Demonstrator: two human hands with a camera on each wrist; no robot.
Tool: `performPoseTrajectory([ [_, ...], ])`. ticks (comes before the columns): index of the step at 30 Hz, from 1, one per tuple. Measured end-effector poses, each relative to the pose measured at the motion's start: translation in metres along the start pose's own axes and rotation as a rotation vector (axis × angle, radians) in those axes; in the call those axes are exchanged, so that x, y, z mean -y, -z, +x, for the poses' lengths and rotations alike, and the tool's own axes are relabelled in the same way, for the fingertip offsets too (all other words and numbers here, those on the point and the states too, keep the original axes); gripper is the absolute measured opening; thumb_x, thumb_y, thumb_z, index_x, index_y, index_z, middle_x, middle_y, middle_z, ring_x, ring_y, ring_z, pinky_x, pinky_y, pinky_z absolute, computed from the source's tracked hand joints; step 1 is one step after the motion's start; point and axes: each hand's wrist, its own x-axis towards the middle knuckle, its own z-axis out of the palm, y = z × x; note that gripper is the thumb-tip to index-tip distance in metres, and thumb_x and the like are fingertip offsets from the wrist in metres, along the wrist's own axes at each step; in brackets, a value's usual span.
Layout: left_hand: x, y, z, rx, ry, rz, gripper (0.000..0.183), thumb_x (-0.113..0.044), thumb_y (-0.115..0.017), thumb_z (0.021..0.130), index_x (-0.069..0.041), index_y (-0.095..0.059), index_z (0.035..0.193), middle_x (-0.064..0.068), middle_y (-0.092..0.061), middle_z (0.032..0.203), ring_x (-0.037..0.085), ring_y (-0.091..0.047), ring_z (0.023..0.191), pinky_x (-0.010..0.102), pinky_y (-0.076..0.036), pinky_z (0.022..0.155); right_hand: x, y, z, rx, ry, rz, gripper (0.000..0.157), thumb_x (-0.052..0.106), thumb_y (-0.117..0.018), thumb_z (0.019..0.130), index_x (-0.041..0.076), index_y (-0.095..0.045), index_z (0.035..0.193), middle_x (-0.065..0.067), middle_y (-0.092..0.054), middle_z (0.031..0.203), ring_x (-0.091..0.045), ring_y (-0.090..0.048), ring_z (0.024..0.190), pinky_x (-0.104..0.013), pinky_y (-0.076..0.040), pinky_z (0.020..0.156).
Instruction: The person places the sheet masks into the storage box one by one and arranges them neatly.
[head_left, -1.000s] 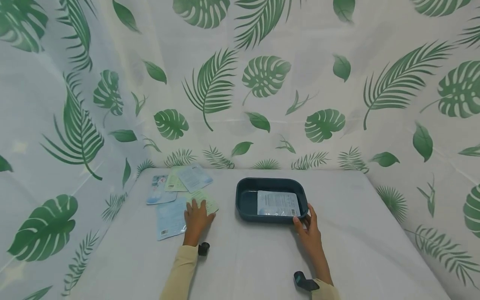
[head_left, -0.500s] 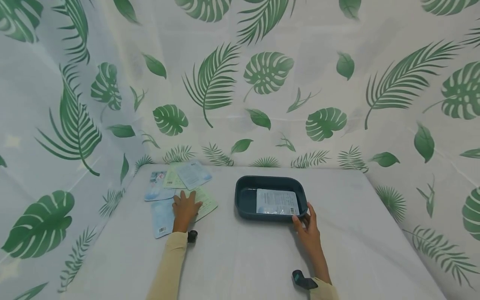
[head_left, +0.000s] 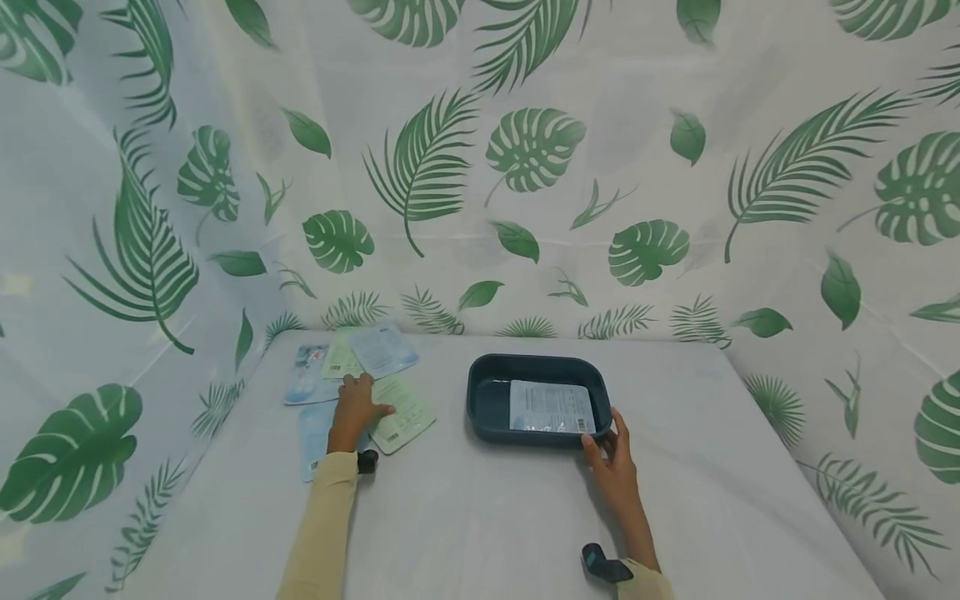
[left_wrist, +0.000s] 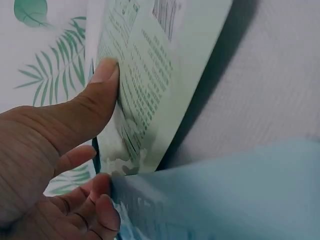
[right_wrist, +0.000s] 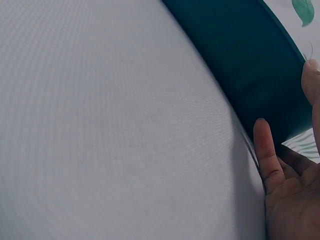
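My left hand (head_left: 355, 412) lies over the packets at the left, its thumb stretched away from the bent fingers. In the left wrist view the thumb touches a light green printed packet (left_wrist: 145, 85), while the fingertips are at the edge of a blue packet (left_wrist: 235, 195). Whether they pinch either one is unclear. My right hand (head_left: 618, 471) holds the near right corner of a dark teal tray (head_left: 491, 433), thumb at the rim and fingers along the outer wall (right_wrist: 245, 65). A pale blue packet (head_left: 551, 407) with printed text lies flat inside the tray.
Behind my left hand lie a flowered packet (head_left: 309, 385), another green packet (head_left: 340, 358) and a pale blue one (head_left: 384, 348), partly overlapping. The white-covered table (head_left: 480, 517) ends at a leaf-printed curtain (head_left: 435, 175) at the back and sides.
My left hand has moved left, off the near green packet and over the blue one, and its fingers have drawn together. The right hand stays at the tray's corner.
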Motion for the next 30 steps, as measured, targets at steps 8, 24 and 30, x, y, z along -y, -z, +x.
performPoseTrajectory([
  [8, 0.007, -0.004, 0.008, -0.040, 0.073, -0.049, 0.046, -0.016, -0.072, 0.088, 0.014, -0.060, 0.120, 0.032, -0.059, 0.121, 0.044, -0.055, 0.115, 0.053, -0.045, 0.096, 0.000, 0.001, 0.000, 0.006, 0.006, 0.009, 0.078, 0.046, -0.054, 0.098, 0.029, -0.006, 0.157, -0.027, -0.028, 0.156, -0.043, -0.032, 0.143, -0.054, -0.045, 0.101],
  [24, 0.012, 0.006, 0.002, -0.075, 0.257, -0.605, 0.040, -0.022, -0.059, 0.098, 0.010, -0.059, 0.122, 0.031, -0.057, 0.125, 0.042, -0.054, 0.115, 0.054, -0.042, 0.098, -0.004, 0.002, 0.001, 0.000, 0.011, 0.009, 0.080, 0.047, -0.054, 0.098, 0.030, -0.004, 0.157, -0.027, -0.029, 0.155, -0.043, -0.033, 0.142, -0.056, -0.043, 0.102],
  [30, 0.014, 0.008, 0.005, -0.067, 0.332, -0.778, 0.044, -0.023, -0.057, 0.099, 0.010, -0.053, 0.128, 0.029, -0.050, 0.131, 0.039, -0.047, 0.121, 0.053, -0.036, 0.106, -0.003, 0.003, 0.000, -0.002, 0.013, 0.006, 0.080, 0.048, -0.054, 0.097, 0.028, -0.005, 0.157, -0.027, -0.029, 0.155, -0.043, -0.033, 0.142, -0.056, -0.043, 0.102],
])
